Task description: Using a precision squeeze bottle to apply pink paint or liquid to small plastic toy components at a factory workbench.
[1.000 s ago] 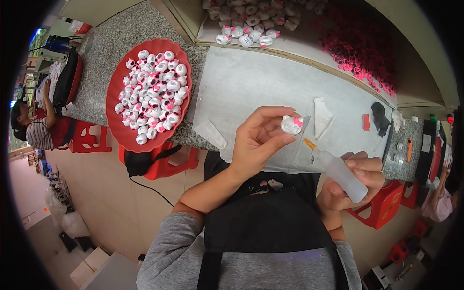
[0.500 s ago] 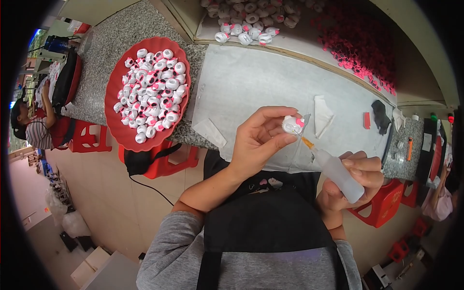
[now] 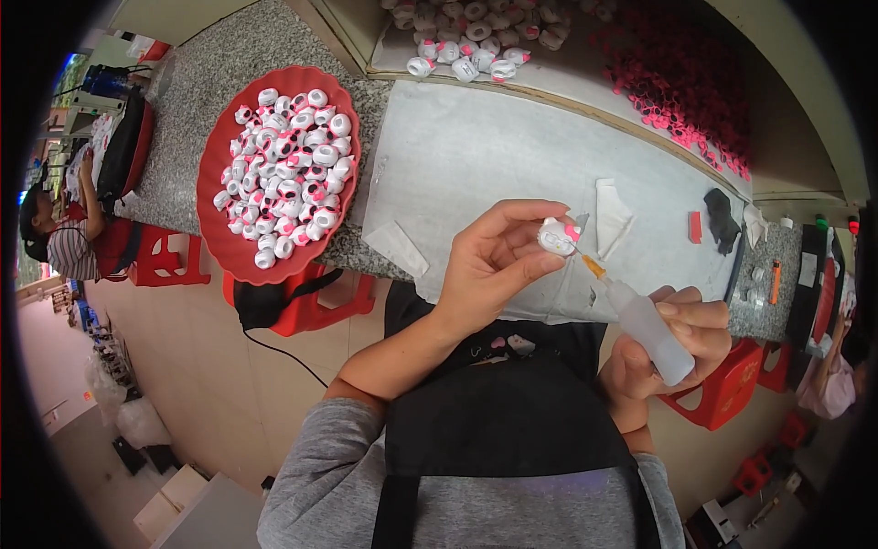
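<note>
Head view: the person's left hand [image 3: 489,270] pinches a small white figure with a pink bow [image 3: 556,237] between thumb and fingertips, holding it up over the near part of a pale work sheet [image 3: 466,137]. The right hand [image 3: 681,339] is wrapped around a translucent squeeze bottle [image 3: 651,331], which slants up and leftward to the figure. An orange nozzle [image 3: 594,266] sits on the bottle's upper end, its thin tip at the figure's lower right side; whether tip and figure touch is too fine to tell.

Left of the sheet, a red scalloped plate [image 3: 212,165] rests on the speckled countertop [image 3: 174,183], heaped with similar white and pink pieces [image 3: 288,169], many with a dark or grey opening showing. Beyond the sheet, a shelf compartment holds a pile of white pieces [image 3: 480,41] on its left and a spread of small bright pink parts [image 3: 672,110] on its right.

On the sheet lie a white scrap [image 3: 397,248] near its left edge, a folded white piece [image 3: 611,220] just beyond the nozzle, and, farther right, a small red block [image 3: 695,227] beside a crumpled black cloth [image 3: 722,221]. An orange pen-like stick [image 3: 775,282] lies on the counter at right. The person wears a black apron [image 3: 498,421] over a grey shirt. A co-worker [image 3: 78,238] in a striped top sits at far left.
</note>
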Available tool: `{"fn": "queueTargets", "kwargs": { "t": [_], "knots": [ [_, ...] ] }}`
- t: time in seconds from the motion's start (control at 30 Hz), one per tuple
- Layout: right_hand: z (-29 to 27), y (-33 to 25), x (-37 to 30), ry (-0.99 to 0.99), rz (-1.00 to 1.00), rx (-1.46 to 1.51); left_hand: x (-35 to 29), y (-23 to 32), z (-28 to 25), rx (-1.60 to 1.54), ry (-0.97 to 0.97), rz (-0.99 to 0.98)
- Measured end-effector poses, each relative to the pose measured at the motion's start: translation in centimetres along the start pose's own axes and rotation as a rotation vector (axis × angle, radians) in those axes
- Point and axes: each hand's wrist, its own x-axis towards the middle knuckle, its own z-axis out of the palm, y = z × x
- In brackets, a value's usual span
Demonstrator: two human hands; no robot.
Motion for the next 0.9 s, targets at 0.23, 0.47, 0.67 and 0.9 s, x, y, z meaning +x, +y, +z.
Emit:
{"fn": "queueTargets", "kwargs": {
  "t": [0.23, 0.47, 0.67, 0.9],
  "knots": [
    [0.41, -0.04, -0.06, 0.034, 0.0, -0.06, 0.04, 0.0, 0.11, -0.011, -0.003, -0.025],
    [0.48, -0.02, -0.05, 0.043, 0.01, -0.061, 0.1, -0.38, 0.01, 0.049, -0.035, 0.034],
    [0.57, -0.07, -0.19, 0.03, 0.008, -0.077, 0.14, -0.48, -0.16, 0.196, -0.073, 0.154],
    [0.39, -0.35, -0.14, -0.025, 0.015, -0.06, 0.15, -0.45, -0.42, 0.308, -0.092, 0.177]
  ]
}}
